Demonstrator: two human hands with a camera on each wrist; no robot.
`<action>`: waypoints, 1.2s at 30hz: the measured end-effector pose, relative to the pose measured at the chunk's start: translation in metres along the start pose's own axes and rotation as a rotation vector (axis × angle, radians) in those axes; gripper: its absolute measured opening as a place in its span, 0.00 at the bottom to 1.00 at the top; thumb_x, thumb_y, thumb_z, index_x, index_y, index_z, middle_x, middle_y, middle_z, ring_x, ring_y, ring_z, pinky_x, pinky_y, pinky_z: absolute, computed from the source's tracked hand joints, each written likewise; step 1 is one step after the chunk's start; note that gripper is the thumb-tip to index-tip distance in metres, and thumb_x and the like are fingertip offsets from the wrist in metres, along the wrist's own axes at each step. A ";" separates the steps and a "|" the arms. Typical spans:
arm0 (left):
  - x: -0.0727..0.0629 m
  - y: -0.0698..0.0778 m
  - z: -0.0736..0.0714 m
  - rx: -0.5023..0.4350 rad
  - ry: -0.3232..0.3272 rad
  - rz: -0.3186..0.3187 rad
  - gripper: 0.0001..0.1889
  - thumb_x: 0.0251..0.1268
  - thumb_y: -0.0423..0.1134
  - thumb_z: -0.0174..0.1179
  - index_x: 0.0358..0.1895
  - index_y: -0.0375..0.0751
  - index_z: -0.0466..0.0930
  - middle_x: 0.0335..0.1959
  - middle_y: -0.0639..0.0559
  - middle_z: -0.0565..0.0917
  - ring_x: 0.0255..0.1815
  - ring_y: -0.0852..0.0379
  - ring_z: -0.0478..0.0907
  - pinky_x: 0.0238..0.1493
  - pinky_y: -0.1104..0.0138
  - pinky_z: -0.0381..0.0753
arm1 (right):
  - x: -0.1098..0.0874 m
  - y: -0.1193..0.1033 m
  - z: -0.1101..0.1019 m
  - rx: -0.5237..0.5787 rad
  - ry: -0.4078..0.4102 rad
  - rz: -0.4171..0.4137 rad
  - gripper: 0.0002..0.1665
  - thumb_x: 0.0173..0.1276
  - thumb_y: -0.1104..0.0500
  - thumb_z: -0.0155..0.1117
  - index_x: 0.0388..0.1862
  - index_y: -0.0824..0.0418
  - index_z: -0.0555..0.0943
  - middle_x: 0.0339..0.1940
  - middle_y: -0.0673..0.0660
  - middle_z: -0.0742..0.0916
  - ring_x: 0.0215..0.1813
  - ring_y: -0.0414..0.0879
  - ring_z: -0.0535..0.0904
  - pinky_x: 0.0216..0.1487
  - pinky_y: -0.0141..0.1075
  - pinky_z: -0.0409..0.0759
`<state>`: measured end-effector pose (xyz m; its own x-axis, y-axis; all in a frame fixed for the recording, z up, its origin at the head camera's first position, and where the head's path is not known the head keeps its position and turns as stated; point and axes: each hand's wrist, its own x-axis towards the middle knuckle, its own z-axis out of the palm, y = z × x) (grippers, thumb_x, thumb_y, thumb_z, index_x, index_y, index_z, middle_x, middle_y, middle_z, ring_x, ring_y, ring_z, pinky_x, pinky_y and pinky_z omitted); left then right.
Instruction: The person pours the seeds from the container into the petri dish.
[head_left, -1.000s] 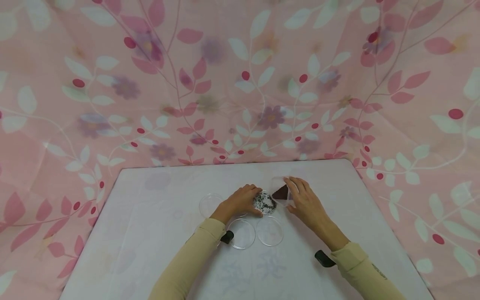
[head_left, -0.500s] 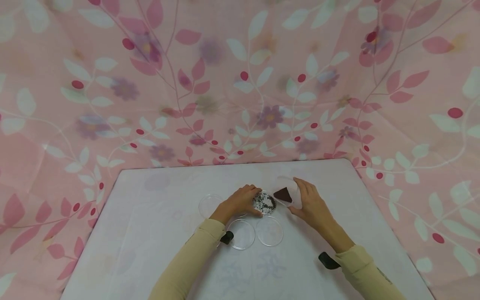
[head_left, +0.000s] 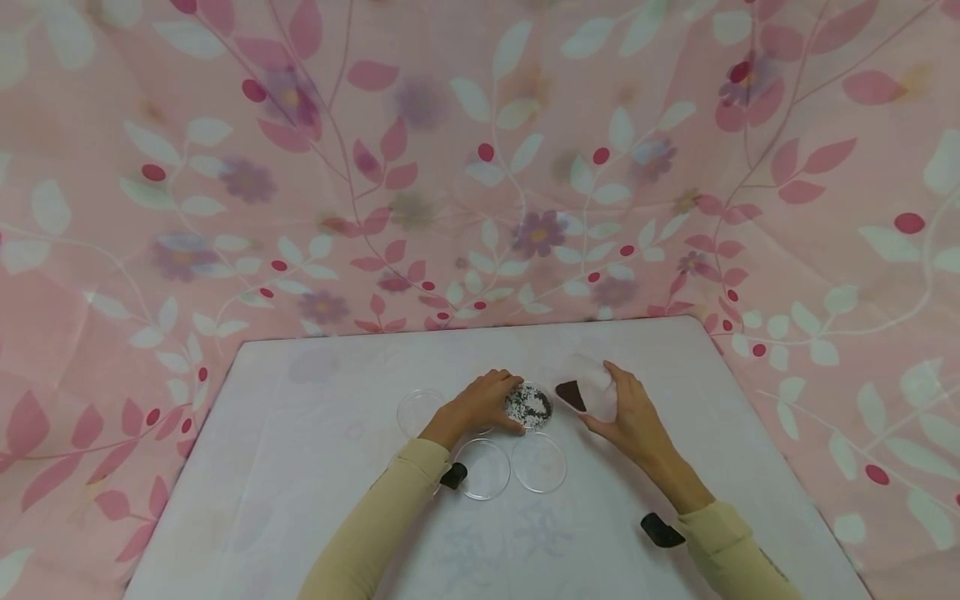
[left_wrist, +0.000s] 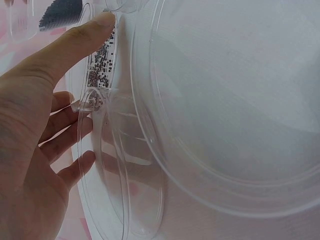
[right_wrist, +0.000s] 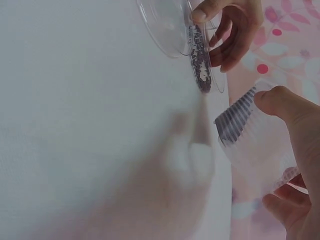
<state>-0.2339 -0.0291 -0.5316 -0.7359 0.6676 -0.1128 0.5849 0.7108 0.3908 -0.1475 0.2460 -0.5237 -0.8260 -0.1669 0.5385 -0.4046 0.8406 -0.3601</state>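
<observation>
My left hand holds a clear petri dish of dark granules by its rim, thumb at the near side and fingers at the far side. The granules lie scattered over the dish, with whitish gaps between them. To the right, my right hand grips a clear plastic cup, thumb on one side and fingers on the other. The cup is tilted and raised off the table, apart from the dish. Dark granules sit in a wedge inside it, seen through its ribbed wall in the right wrist view.
Clear petri dishes stand close by: one dish and another dish in front, plus a dish left of my left hand. More are partly hidden behind that arm. A white cloth covers the table; floral fabric hangs behind.
My right hand has drawn the cup rightward, away from the granule-filled dish, and its tilt has changed. The dark patch showing in the cup looks smaller. My left hand has stayed on the dish.
</observation>
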 end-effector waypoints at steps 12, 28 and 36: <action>0.001 -0.001 0.001 -0.004 0.004 -0.002 0.48 0.45 0.62 0.74 0.71 0.46 0.67 0.64 0.52 0.75 0.66 0.53 0.70 0.70 0.57 0.70 | -0.013 0.007 0.007 0.119 0.032 0.109 0.59 0.38 0.54 0.86 0.67 0.73 0.65 0.53 0.71 0.79 0.48 0.61 0.80 0.44 0.54 0.84; 0.000 -0.001 0.001 0.003 0.009 0.010 0.48 0.46 0.62 0.74 0.71 0.46 0.67 0.64 0.51 0.75 0.65 0.53 0.71 0.70 0.56 0.71 | -0.029 0.019 0.016 0.379 -0.006 0.291 0.59 0.42 0.62 0.85 0.71 0.70 0.61 0.61 0.69 0.77 0.60 0.60 0.76 0.55 0.54 0.78; 0.000 -0.002 0.001 0.005 0.021 0.018 0.48 0.45 0.62 0.74 0.70 0.45 0.68 0.62 0.51 0.76 0.64 0.53 0.72 0.69 0.56 0.72 | -0.032 0.021 0.016 0.439 -0.019 0.346 0.58 0.45 0.62 0.83 0.72 0.69 0.60 0.61 0.69 0.77 0.61 0.61 0.75 0.57 0.52 0.77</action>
<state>-0.2348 -0.0303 -0.5334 -0.7321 0.6758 -0.0861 0.6002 0.6997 0.3876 -0.1357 0.2607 -0.5606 -0.9449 0.0675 0.3202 -0.2311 0.5551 -0.7990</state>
